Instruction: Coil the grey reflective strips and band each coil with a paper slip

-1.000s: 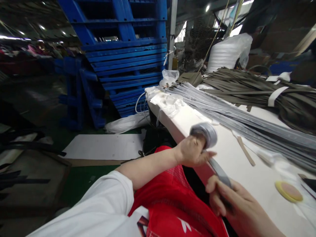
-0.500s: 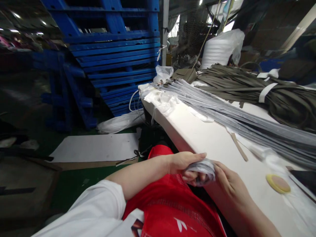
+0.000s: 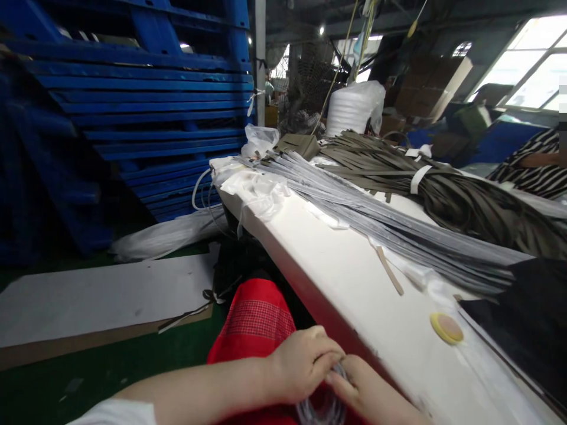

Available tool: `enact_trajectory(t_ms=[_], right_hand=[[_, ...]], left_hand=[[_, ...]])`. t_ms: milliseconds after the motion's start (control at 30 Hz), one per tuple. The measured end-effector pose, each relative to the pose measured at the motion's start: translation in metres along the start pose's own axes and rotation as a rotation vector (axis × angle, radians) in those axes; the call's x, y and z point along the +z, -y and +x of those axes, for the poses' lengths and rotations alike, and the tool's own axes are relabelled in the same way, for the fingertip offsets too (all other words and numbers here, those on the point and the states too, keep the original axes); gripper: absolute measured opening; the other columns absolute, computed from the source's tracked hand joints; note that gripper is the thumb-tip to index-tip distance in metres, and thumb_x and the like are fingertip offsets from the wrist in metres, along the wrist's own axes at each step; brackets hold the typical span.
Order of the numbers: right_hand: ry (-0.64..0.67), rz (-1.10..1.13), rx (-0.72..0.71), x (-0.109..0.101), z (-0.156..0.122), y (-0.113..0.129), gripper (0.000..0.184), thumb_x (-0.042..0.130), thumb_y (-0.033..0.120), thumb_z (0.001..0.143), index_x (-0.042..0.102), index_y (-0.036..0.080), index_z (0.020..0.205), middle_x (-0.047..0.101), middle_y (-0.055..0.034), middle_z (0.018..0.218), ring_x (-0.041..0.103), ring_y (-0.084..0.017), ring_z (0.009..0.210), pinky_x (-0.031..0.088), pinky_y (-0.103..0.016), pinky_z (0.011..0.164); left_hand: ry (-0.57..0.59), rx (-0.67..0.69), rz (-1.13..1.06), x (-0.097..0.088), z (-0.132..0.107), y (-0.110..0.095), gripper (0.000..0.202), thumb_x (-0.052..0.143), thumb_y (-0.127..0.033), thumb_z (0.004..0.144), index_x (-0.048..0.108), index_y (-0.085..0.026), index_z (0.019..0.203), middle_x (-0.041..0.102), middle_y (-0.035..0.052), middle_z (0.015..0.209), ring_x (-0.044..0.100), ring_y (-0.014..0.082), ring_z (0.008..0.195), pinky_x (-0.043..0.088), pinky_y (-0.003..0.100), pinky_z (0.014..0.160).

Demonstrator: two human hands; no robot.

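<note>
Low over my red apron (image 3: 259, 313), beside the table's edge, my left hand (image 3: 303, 363) is closed around a grey coiled strip (image 3: 322, 411). My right hand (image 3: 361, 383) pinches the same coil from the other side, its fingers meeting those of the left. The coil hangs as a loop beneath both hands, partly cut off by the bottom of the view. A long bundle of similar grey strips (image 3: 354, 206) lies along the white table (image 3: 319, 248).
Dark olive straps (image 3: 447, 195) with a white band lie behind the grey strips. A yellow-rimmed disc (image 3: 446, 328) and a short tan strip (image 3: 390, 271) rest on the table. Blue pallets (image 3: 155, 118) are stacked at left. A person's striped sleeve (image 3: 538, 162) shows far right.
Both hands have drawn down and closer together with the coil, from the table's edge to over my apron. My view has turned right, bringing the striped sleeve in.
</note>
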State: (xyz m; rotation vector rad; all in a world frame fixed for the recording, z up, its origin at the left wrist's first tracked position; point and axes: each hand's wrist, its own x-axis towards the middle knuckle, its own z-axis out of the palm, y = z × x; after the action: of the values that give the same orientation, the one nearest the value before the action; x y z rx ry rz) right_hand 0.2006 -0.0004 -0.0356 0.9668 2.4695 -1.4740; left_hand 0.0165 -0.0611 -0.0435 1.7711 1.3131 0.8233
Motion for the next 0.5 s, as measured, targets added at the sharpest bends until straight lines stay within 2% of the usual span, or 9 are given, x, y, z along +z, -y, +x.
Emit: enact_trajectory(t_ms=[67, 100, 133, 167, 233, 300, 367, 433, 500], right_hand=[[0.097, 0.028, 0.028, -0.016, 0.003, -0.006, 0.032, 0.053, 0.046, 0.092, 0.070, 0.019, 0.086, 0.072, -0.0021, 0.081, 0.063, -0.018, 0.072, 0.045, -0.024, 0.062], [0.088, 0.032, 0.035, -0.032, 0.007, -0.012, 0.036, 0.050, 0.048, 0.093, 0.069, 0.019, 0.086, 0.071, -0.0023, 0.079, 0.063, -0.018, 0.071, 0.045, -0.024, 0.062], [0.020, 0.002, 0.055, -0.051, 0.011, -0.018, 0.039, 0.044, 0.049, 0.095, 0.068, 0.019, 0.086, 0.071, -0.0023, 0.078, 0.063, -0.018, 0.069, 0.046, -0.025, 0.062], [-0.110, -0.041, 0.088, -0.074, 0.018, -0.027, 0.043, 0.037, 0.049, 0.097, 0.067, 0.019, 0.088, 0.070, -0.0032, 0.078, 0.064, -0.018, 0.070, 0.048, -0.026, 0.064], [-0.548, -0.398, 0.251, -0.120, 0.032, -0.047, 0.039, 0.036, 0.044, 0.097, 0.067, 0.021, 0.098, 0.071, -0.0040, 0.092, 0.066, -0.019, 0.081, 0.050, -0.027, 0.074], [-0.740, -0.560, 0.391, -0.154, 0.048, -0.067, 0.036, 0.042, 0.039, 0.094, 0.065, 0.015, 0.108, 0.068, -0.0141, 0.106, 0.064, -0.028, 0.095, 0.048, -0.037, 0.084], [-0.788, -0.665, 0.454, -0.171, 0.061, -0.083, 0.036, 0.047, 0.037, 0.092, 0.066, 0.010, 0.104, 0.065, -0.0205, 0.105, 0.062, -0.034, 0.099, 0.045, -0.043, 0.086], [-0.780, -0.742, 0.467, -0.173, 0.069, -0.094, 0.032, 0.047, 0.033, 0.092, 0.068, 0.009, 0.095, 0.065, -0.0210, 0.097, 0.063, -0.034, 0.095, 0.045, -0.043, 0.083], [-0.770, -0.792, 0.465, -0.170, 0.074, -0.101, 0.029, 0.045, 0.026, 0.092, 0.068, 0.010, 0.088, 0.065, -0.0197, 0.092, 0.064, -0.033, 0.089, 0.045, -0.041, 0.077]], left_hand=[[0.024, -0.064, 0.063, 0.008, -0.007, 0.008, 0.036, 0.037, -0.031, 0.098, 0.072, -0.022, 0.103, 0.068, 0.0062, 0.092, 0.060, 0.0181, 0.088, 0.046, 0.028, 0.078], [0.017, -0.100, 0.058, 0.010, -0.009, 0.012, 0.037, 0.037, -0.031, 0.098, 0.073, -0.022, 0.102, 0.068, 0.0063, 0.090, 0.060, 0.0178, 0.088, 0.046, 0.027, 0.078], [0.006, -0.127, 0.041, 0.011, -0.011, 0.015, 0.037, 0.038, -0.031, 0.098, 0.074, -0.022, 0.101, 0.068, 0.0066, 0.090, 0.061, 0.0176, 0.087, 0.046, 0.027, 0.078], [-0.007, -0.144, 0.015, 0.011, -0.012, 0.017, 0.038, 0.039, -0.032, 0.098, 0.074, -0.021, 0.101, 0.068, 0.0069, 0.089, 0.061, 0.0173, 0.087, 0.046, 0.027, 0.079], [-0.028, -0.160, -0.054, 0.008, -0.013, 0.018, 0.037, 0.041, -0.034, 0.097, 0.075, -0.020, 0.100, 0.069, 0.0071, 0.089, 0.062, 0.0169, 0.087, 0.047, 0.026, 0.079], [-0.041, -0.183, -0.122, 0.005, -0.013, 0.014, 0.038, 0.043, -0.038, 0.097, 0.076, -0.021, 0.099, 0.068, 0.0070, 0.089, 0.062, 0.0170, 0.088, 0.047, 0.026, 0.080], [-0.053, -0.211, -0.182, 0.002, -0.013, 0.009, 0.040, 0.044, -0.044, 0.096, 0.076, -0.022, 0.099, 0.066, 0.0071, 0.094, 0.062, 0.0177, 0.093, 0.047, 0.027, 0.083], [-0.052, -0.238, -0.242, 0.001, -0.012, 0.006, 0.042, 0.045, -0.050, 0.094, 0.077, -0.022, 0.098, 0.064, 0.0079, 0.103, 0.062, 0.0186, 0.095, 0.048, 0.028, 0.085], [0.009, -0.319, -0.337, 0.003, -0.010, 0.007, 0.048, 0.045, -0.057, 0.091, 0.075, -0.021, 0.103, 0.065, 0.0074, 0.097, 0.063, 0.0174, 0.083, 0.050, 0.028, 0.074]])
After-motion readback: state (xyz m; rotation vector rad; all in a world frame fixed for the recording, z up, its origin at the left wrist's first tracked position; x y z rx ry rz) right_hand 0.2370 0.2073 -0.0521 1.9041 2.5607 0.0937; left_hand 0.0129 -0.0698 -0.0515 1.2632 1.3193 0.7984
